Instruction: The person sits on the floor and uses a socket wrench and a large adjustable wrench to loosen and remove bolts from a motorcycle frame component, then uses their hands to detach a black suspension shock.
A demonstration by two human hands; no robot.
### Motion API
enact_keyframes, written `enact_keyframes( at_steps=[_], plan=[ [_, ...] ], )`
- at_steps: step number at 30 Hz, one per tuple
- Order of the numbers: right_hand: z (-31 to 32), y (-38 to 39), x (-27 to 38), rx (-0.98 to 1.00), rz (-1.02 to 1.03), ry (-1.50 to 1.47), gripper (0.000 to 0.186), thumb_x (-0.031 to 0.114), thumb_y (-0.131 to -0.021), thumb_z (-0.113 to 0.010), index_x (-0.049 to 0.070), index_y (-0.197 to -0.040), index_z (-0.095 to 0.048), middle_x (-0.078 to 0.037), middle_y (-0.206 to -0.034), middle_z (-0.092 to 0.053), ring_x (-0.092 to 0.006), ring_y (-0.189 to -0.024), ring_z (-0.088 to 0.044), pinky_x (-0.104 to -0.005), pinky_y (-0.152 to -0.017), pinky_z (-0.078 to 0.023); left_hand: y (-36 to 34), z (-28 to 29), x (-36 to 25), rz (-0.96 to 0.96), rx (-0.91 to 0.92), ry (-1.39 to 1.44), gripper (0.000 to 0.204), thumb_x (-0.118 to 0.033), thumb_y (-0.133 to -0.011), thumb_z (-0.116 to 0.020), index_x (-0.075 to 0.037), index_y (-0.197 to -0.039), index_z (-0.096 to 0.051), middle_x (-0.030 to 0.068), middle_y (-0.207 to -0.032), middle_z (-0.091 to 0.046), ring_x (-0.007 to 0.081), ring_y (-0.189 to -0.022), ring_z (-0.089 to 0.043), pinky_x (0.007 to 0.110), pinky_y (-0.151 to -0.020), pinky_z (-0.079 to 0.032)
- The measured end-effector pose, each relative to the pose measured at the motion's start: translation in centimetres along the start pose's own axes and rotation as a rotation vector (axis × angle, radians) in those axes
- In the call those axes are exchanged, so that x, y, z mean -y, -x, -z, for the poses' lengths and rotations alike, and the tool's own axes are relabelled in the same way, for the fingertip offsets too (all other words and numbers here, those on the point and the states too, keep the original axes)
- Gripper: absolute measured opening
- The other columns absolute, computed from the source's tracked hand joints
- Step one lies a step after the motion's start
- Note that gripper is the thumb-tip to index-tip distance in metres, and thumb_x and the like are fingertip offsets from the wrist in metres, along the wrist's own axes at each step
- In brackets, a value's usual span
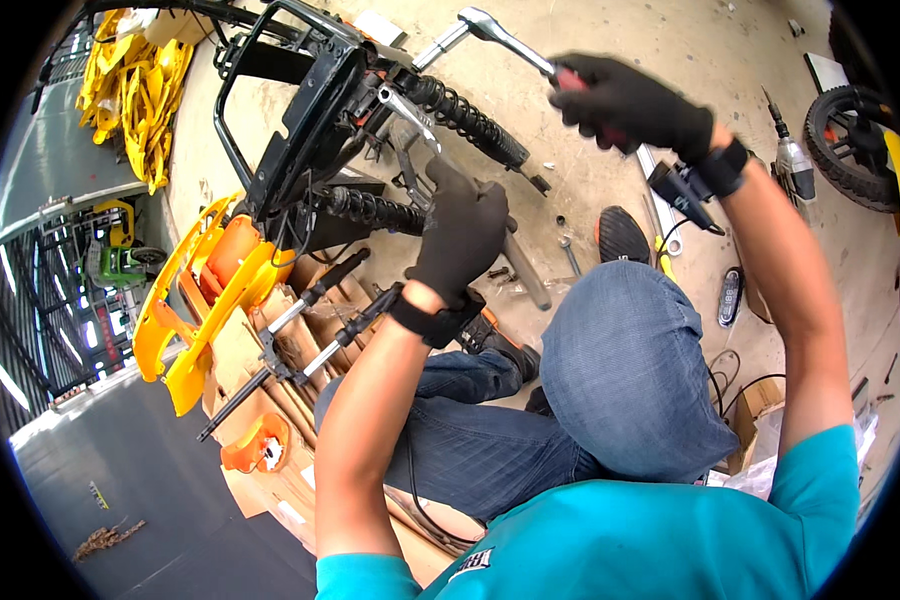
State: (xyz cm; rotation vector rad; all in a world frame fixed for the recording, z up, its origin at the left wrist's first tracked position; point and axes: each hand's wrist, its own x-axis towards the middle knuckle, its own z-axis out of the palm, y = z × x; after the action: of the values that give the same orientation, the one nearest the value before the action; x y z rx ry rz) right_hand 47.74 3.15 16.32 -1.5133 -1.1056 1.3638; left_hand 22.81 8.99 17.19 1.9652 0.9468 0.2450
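Ratchet [485, 26], upper ctr: prob. heavyish, stiff steel, maybe slick; best held by its red grip [568, 79], where R hand [635, 105] has fingers wrapped round. L hand [460, 225], ctr, curls by a spanner [408, 110]; can't tell if fingers grip it. Ratchet's far end unclear nr shock absorber [470, 122]; R hand blurry.

Your left hand [460, 228] is covering part of the wrench [410, 112], and your right hand [638, 105], blurring slightly, is hiding much of the red grip [570, 80] of the ratchet [515, 43]. The upper edge is cutting off the frame [305, 110]; the right rim is cropping the wheel [852, 148]. Bits [510, 283] on the floor [620, 20] are showing too small to identify.
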Motion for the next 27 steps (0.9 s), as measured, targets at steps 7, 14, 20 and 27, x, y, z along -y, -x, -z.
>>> enact_keyframes(
  at_steps=[7, 14, 20, 27],
  plan=[
    [1.4, -1.2, 3.9, 0.173, 0.124, 0.195, 0.028, 0.028, -0.089, -0.054, 0.001, -0.097, -0.055, -0.006, -0.073, -0.059, -0.0129, -0.061, -0.059, -0.0287, -0.051, -0.053, -0.3, -0.8, -1.6, 0.085, -0.082, 0.018, 0.027, -0.005, -0.086, -0.047, 0.012, -0.096, -0.028, 0.0189, -0.062, -0.058, 0.0303, -0.055, -0.063, 0.037, -0.05, -0.05],
    [-5.2, -4.5, -11.1, -0.203, 0.234, -0.022, 0.052, 0.024, -0.091, -0.056, 0.016, -0.14, -0.038, -0.004, -0.079, -0.052, -0.0133, -0.069, -0.052, -0.0312, -0.064, -0.046, -0.7, 4.1, -3.7, -0.216, 0.066, -0.087, 0.01, 0.001, -0.08, -0.05, 0.001, -0.071, -0.052, 0.0143, -0.071, -0.058, 0.025, -0.058, -0.064, 0.031, -0.05, -0.049],
    [-3.2, -3.9, -8.3, -0.066, 0.075, -0.057, 0.034, 0.024, -0.091, -0.057, 0.013, -0.122, -0.048, -0.001, -0.077, -0.052, -0.0084, -0.066, -0.052, -0.0257, -0.057, -0.046, 0.0, 2.7, -1.2, -0.137, 0.133, -0.237, 0.008, -0.002, -0.083, -0.05, 0.005, -0.082, -0.049, 0.0201, -0.067, -0.057, 0.0327, -0.057, -0.062, 0.039, -0.052, -0.049],
    [1.4, -1.0, 6.1, 0.142, 0.09, 0.441, 0.018, 0.014, -0.089, -0.053, 0.001, -0.078, -0.057, -0.006, -0.059, -0.055, -0.0118, -0.05, -0.058, -0.0262, -0.04, -0.047, -1.2, -2.4, 4.0, 0.133, -0.033, -0.201, 0.045, -0.012, -0.086, -0.05, 0.015, -0.107, -0.022, 0.0287, -0.067, -0.06, 0.0418, -0.063, -0.062, 0.045, -0.056, -0.05]
  ],
)
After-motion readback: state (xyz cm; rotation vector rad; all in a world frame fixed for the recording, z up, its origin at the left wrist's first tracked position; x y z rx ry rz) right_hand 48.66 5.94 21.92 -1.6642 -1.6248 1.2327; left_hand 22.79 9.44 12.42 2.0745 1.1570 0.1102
